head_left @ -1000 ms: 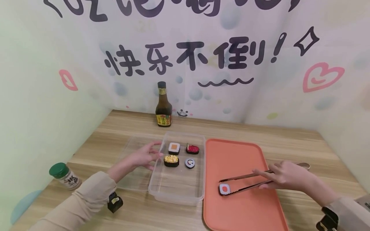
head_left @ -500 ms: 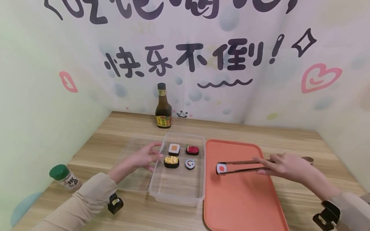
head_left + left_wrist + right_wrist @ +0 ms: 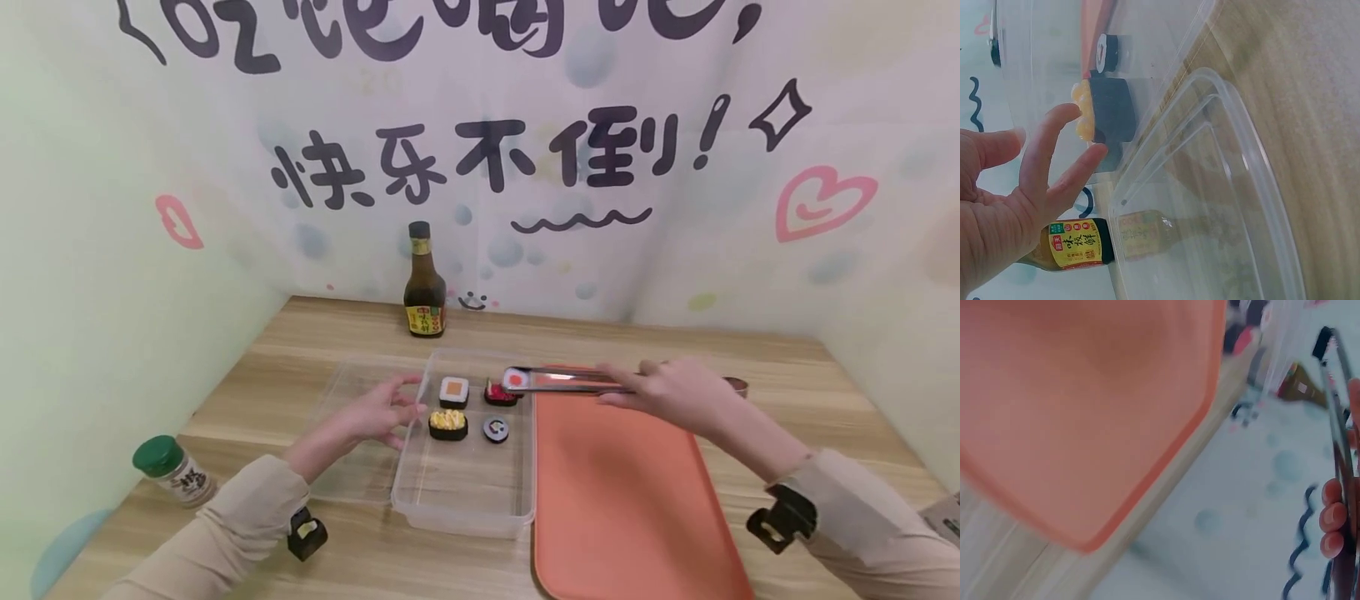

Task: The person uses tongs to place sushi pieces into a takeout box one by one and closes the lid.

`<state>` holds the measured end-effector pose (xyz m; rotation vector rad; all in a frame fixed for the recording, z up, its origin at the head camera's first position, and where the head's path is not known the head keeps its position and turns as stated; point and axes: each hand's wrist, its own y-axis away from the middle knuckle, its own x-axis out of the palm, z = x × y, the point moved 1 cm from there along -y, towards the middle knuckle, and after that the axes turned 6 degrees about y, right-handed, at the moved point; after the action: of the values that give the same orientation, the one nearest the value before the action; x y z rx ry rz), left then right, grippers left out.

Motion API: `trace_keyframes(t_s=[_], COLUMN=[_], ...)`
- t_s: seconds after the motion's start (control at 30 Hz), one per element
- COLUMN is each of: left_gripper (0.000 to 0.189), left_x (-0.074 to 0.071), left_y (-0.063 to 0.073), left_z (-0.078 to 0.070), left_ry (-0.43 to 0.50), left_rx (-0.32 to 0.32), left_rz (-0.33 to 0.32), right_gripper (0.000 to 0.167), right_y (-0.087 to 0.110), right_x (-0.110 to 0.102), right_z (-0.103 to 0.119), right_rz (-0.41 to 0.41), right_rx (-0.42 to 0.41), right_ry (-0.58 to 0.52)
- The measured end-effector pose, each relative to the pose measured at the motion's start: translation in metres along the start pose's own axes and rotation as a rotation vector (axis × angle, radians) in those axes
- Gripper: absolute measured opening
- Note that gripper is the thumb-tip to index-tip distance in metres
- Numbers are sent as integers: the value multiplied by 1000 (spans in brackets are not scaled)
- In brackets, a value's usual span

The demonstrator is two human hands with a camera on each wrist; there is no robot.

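My right hand (image 3: 667, 392) grips metal tongs (image 3: 570, 387), whose tips pinch a white sushi roll with a red centre (image 3: 516, 379). The roll hangs above the back right of a clear plastic box (image 3: 465, 523), partly covering a red-topped sushi (image 3: 497, 395). Also inside are an orange-centred roll (image 3: 453, 389), a yellow-topped sushi (image 3: 448, 423) and a small round roll (image 3: 496, 430). At the box's left wall rests my left hand (image 3: 375, 412); its fingers are spread and touch the wall in the left wrist view (image 3: 1041, 156). The right wrist view leaves most of the right hand out.
An orange tray (image 3: 615, 508) lies right of the box, against its side. Left of the box is a clear lid (image 3: 341, 475), partly under the left arm. A sauce bottle (image 3: 425, 292) stands behind, and a green-capped shaker (image 3: 176, 471) sits far left.
My right hand has lifted the red-centred roll from the tray with the tongs and carried it left and back, over the box. My left hand stays at the box wall.
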<state>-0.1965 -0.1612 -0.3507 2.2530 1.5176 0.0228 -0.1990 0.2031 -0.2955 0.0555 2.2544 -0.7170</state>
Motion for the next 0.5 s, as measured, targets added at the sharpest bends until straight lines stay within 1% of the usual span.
trace_keyframes(t_s=[0.03, 0.07, 0.17, 0.23, 0.27, 0.37, 0.5], left_gripper=[61, 60, 59, 59, 58, 59, 59], left_x=[0, 0, 0, 1, 1, 1, 1], left_y=[0, 0, 1, 2, 3, 3, 4], left_z=[1, 2, 2, 2, 2, 1, 1], left_ry=[2, -3, -20, -21, -18, -10, -4], left_rx=[3, -2, -13, -17, -17, -2, 16], left_rz=[-1, -10, -29, -41, -45, -33, -18], right_gripper=[60, 58, 49, 41, 39, 41, 40], right_y=[-8, -15, -35, -46, -50, -61, -68], right_x=[1, 2, 6, 8, 9, 12, 14], right_z=[7, 14, 37, 52, 59, 76, 89], right_rz=[24, 44, 82, 101, 106, 146, 196], right_rx=[9, 1, -50, -92, -117, -171, -220], right_ry=[-24, -41, -57, -44, -29, -5, 14])
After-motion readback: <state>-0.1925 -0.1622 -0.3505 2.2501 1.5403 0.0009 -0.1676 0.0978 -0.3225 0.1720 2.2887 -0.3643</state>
